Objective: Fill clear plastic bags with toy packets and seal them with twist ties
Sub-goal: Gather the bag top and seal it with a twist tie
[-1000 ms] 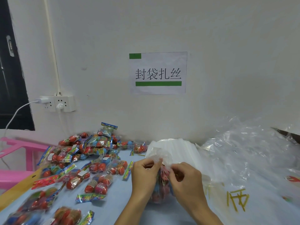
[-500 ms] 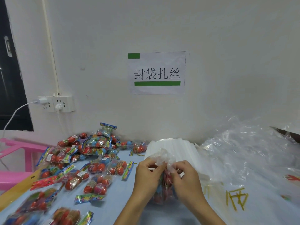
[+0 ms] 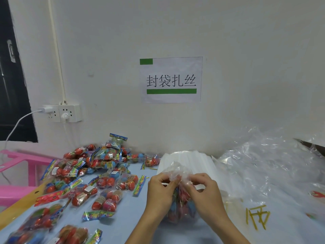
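Both hands, left hand [image 3: 161, 192] and right hand [image 3: 204, 194], pinch the crumpled neck of a clear plastic bag [image 3: 177, 170] stuffed with red and blue toy packets, standing upright on the pale blue tabletop [image 3: 130, 213]. Loose colourful toy packets [image 3: 98, 166] lie heaped to the left; yellow twist ties [image 3: 257, 217] lie to the right, under a crinkled clear plastic sheet [image 3: 274, 161].

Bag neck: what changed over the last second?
Both hands have closed in on the bag's gathered top: the left hand and right hand sit nearer each other, and the bunched plastic stands taller above them. Neither grip let go. No twist tie shows at the neck. The toy packets and yellow ties lie unchanged.
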